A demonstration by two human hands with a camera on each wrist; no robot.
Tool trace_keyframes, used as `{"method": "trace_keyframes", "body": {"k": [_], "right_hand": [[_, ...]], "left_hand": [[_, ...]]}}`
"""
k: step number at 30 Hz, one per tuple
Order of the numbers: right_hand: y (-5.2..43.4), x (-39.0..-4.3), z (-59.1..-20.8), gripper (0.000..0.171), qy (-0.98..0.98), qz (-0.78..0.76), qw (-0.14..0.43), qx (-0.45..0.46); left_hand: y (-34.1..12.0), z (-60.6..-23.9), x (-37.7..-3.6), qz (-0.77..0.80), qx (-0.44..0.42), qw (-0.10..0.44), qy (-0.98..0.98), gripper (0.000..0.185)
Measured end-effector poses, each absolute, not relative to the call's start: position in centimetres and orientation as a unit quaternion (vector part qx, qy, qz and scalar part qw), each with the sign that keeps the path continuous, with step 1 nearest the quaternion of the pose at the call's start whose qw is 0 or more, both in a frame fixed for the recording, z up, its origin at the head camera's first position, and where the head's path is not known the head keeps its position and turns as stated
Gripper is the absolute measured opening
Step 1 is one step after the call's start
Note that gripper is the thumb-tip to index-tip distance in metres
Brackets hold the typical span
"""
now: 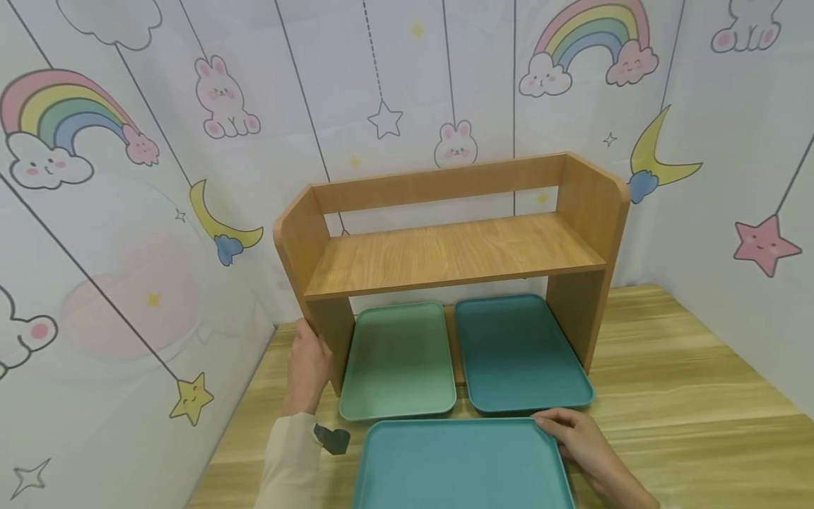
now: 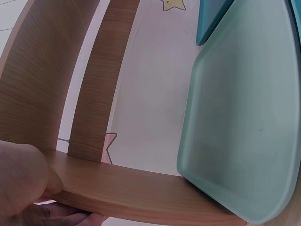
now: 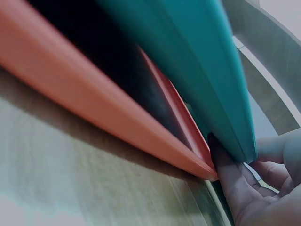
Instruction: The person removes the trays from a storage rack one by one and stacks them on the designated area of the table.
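Left hand (image 1: pixel 308 367) upright, grip closed round an edge, right hand (image 1: pixel 575 437) low, fingers pinching a corner

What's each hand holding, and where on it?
Left hand grips the wooden shelf by its left side panel. Right hand lifts the near teal tray by its far right corner.

Bright, even indoor light in the head view; both wrist views are very close and soft.

The head view is sharp in the middle, and lines bend toward the edges. Under the wooden shelf (image 1: pixel 445 254) lies only a soft shadow. The right wrist view is dim at upper left, and the teal tray (image 3: pixel 188 61) and orange tray (image 3: pixel 94 99) are blurred. The left wrist view is pale and slightly hazy.
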State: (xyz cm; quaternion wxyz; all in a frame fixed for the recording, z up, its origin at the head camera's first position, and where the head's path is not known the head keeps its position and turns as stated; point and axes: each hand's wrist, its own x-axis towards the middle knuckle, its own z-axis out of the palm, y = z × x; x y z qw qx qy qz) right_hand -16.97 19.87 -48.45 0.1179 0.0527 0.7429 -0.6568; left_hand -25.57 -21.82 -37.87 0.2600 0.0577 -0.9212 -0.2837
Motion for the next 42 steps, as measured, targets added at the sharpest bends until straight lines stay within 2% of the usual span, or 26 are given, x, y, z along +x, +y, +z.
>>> {"method": "trace_keyframes", "body": {"k": [6,14,19,42], "right_hand": [[19.45,-16.96,-48.46,0.037,0.789,-0.604,0.072,0.084],[19.23,-16.93,-48.62,0.028,0.827,-0.557,0.030,0.068],[19.14,-17.04,-48.89,0.022,0.837,-0.541,0.022,0.072],[19.05,-17.47,-49.29,0.016,0.878,-0.478,-0.009,0.035]], "left_hand": [[-21.76,-37.93,-25.63,-0.286,0.062,0.256,-0.922,0.023],[-21.75,-37.97,-25.69,-0.291,0.064,0.249,-0.921,0.024],[-21.71,-37.85,-25.65,-0.293,0.065,0.244,-0.922,0.024],[-21.73,-37.77,-25.60,-0.294,0.061,0.248,-0.921,0.024]]}}
